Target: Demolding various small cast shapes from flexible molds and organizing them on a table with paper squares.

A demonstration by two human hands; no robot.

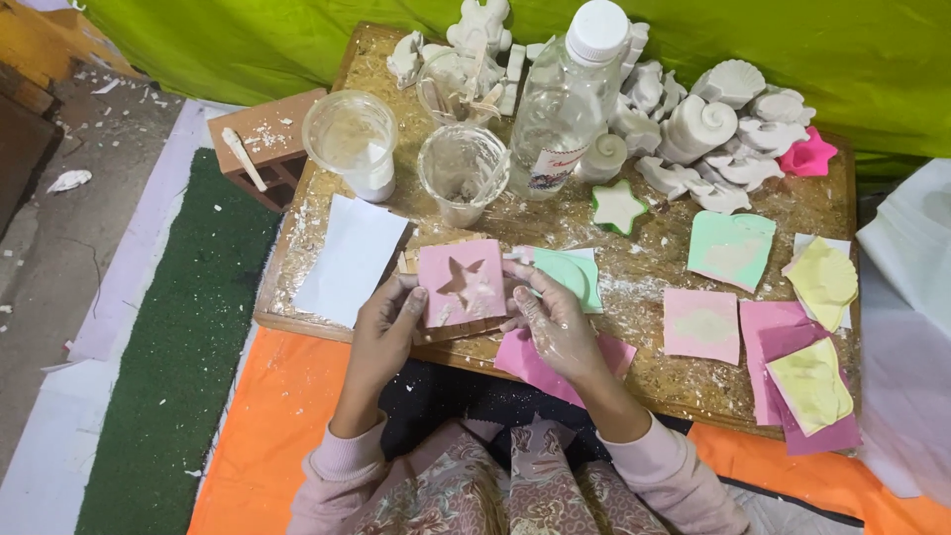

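**Hands and Mould Position at the Near Board Edge**

Both hands grip one pink star mould (pixel 462 282). Left hand (pixel 388 332) clasps its left edge, thumb on top. Right hand (pixel 555 322), dusted white, pinches its right edge. The mould sits over a stack of wooden sticks (pixel 408 260), close to the near edge of the chipboard board (pixel 693 381).

Edges and open room:
- A white paper sheet (pixel 349 260) lies just left of the mould, reaching to the board's left edge.
- Bare board shows between the right hand and a pink square mould (pixel 701 325).
- Flat moulds overhang the board's right corner, among them a yellow shell-shaped mould (pixel 810 384).

Packages and labels:
- A clear plastic bottle (pixel 565 99) with a white cap stands at the far centre; a white and red label wraps its lower part.

Containers:
- One clear plastic cup (pixel 352 139) at the far left holds white material at the bottom.
- A second cup (pixel 463 170), smeared white inside, stands between that cup and the bottle.
- White plaster casts (pixel 723 129) of shells are heaped at the far right.
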